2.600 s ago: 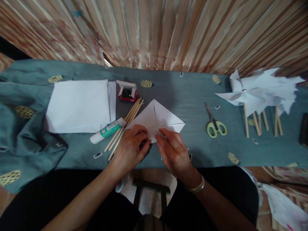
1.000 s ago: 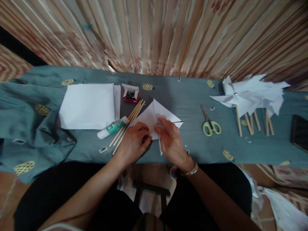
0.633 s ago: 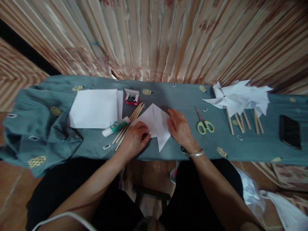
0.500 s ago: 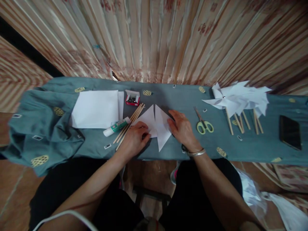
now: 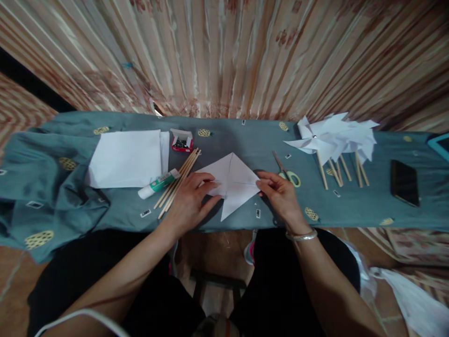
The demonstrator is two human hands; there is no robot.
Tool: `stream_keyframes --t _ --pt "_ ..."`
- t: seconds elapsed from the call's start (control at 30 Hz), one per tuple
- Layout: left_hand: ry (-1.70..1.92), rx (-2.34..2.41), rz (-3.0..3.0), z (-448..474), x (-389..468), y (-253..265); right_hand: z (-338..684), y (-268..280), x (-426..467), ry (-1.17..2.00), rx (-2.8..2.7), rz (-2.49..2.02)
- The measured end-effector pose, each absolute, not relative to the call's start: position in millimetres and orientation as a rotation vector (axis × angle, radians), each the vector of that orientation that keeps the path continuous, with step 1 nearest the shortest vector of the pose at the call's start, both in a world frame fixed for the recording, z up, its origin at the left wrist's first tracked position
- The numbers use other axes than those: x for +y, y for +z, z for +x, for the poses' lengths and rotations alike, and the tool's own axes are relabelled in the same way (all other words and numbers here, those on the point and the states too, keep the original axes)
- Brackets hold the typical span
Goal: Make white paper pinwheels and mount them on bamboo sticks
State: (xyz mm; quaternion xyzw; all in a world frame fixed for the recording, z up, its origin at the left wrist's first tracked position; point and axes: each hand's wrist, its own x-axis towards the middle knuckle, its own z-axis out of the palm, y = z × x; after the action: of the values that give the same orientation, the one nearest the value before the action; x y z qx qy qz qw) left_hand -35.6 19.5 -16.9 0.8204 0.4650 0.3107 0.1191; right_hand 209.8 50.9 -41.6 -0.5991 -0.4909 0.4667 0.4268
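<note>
A white paper square (image 5: 240, 173) with crease lines and cut slits lies over the cloth in front of me. One of its points sticks out toward my side. My right hand (image 5: 282, 194) pinches its right corner between thumb and fingers. At the left part of the same sheet, my left hand (image 5: 191, 199) is closed, thumb and curled fingers on the paper; the exact grip is partly hidden. Wooden sticks (image 5: 180, 180) lie just beside my left hand, with a glue stick (image 5: 158, 183) against them. Scissors (image 5: 289, 175) with green handles rest behind my right hand.
A stack of white paper (image 5: 124, 159) lies at the left, next to a small red box (image 5: 182, 141) of dark pins. Several paper pinwheels (image 5: 336, 135) on sticks are piled at the right, near a black phone (image 5: 405, 182). A curtain (image 5: 217, 61) hangs behind the table.
My right hand has gone from lying beside the sheet to pinching its right corner. The paper's halves now sit closer together, spread into a diamond. The view has shifted slightly right.
</note>
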Motion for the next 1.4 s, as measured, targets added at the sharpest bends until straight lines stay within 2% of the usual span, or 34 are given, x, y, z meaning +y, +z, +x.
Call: stream_keyframes --t 0.13,0.27,0.53,0.77,1.0,1.4 --pt "0.704 1.156 2.607 -16.9 2.5 -16.0 213.8 -40.2 27.5 1.185 -1.215 -1.533" --pt "0.558 1.089 2.710 -6.9 -4.5 -21.9 221.2 -33.5 6.9 1.055 -1.435 -1.658" --pt "0.593 1.180 2.811 -20.2 9.5 -22.6 228.7 -14.9 -18.0 1.066 -1.818 -1.679" --pt "0.562 1.129 2.726 -12.5 8.7 -27.1 226.4 -14.4 -7.1 0.516 -2.049 -1.392" --pt "0.560 1.101 2.742 -8.7 9.4 -31.6 220.2 -24.6 3.2 0.615 -2.215 -1.261" --pt "0.654 1.185 2.516 -9.1 7.9 -32.1 203.6 -34.2 18.3 0.949 -1.805 -1.267"
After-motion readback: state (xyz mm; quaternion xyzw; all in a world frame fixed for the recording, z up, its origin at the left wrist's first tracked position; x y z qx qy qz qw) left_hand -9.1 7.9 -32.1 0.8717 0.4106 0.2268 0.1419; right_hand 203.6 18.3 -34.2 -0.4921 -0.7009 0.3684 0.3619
